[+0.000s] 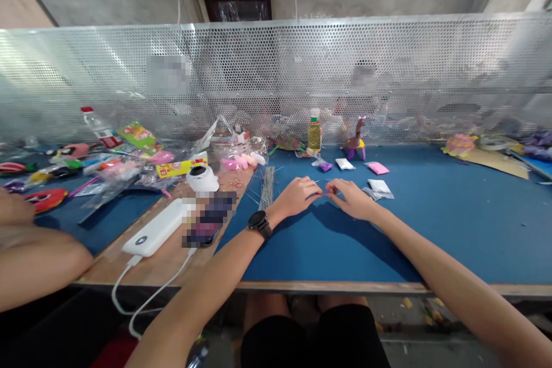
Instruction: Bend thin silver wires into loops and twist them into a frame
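Above the blue table mat (431,213), my left hand (297,196) and my right hand (350,199) face each other with fingertips almost meeting. Both sets of fingers are pinched together; whatever lies between them is too thin or small to name. A bundle of thin metal wires (267,187) lies just left of my left hand, with a few loose wires beside it. Close behind and beside my right hand are small packets: a purple packet (325,167), a white packet (344,164), a pink packet (378,168) and another white packet (380,187).
A bottle of yellow liquid (314,132) and a brown-and-purple animal figure (356,141) stand by the perforated metal screen (259,80). To the left lie a phone (211,218), a white power bank (155,227) and a cable. Another person's arm (38,259) rests at far left, near cluttered craft pieces.
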`<action>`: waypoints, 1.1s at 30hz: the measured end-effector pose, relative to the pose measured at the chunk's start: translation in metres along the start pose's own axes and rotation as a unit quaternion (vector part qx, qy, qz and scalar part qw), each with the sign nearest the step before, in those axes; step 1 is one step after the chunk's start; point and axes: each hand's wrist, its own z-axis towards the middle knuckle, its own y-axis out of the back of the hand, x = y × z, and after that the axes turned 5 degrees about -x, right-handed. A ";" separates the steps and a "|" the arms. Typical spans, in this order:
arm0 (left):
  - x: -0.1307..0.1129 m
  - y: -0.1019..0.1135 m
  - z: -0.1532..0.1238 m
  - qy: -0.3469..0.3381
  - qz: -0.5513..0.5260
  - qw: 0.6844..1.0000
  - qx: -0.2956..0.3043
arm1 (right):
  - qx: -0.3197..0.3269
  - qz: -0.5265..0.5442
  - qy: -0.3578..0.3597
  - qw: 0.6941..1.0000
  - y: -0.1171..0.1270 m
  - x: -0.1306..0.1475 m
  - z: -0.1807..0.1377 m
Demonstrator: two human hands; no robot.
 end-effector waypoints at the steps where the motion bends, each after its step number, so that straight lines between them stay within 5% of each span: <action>1: 0.000 0.001 0.000 0.000 0.000 1.000 -0.010 | -0.006 -0.001 0.001 1.000 0.001 0.000 0.000; 15: -0.021 0.033 0.008 0.017 -0.039 0.979 -0.198 | -0.133 0.068 -0.017 0.989 0.011 0.033 0.003; 22: -0.022 0.031 0.008 0.101 -0.117 0.966 -0.208 | -0.139 0.154 -0.113 0.972 0.005 0.036 0.004; 33: -0.024 0.030 0.009 0.150 -0.179 0.961 -0.150 | -0.135 0.199 -0.152 0.959 0.000 0.034 0.004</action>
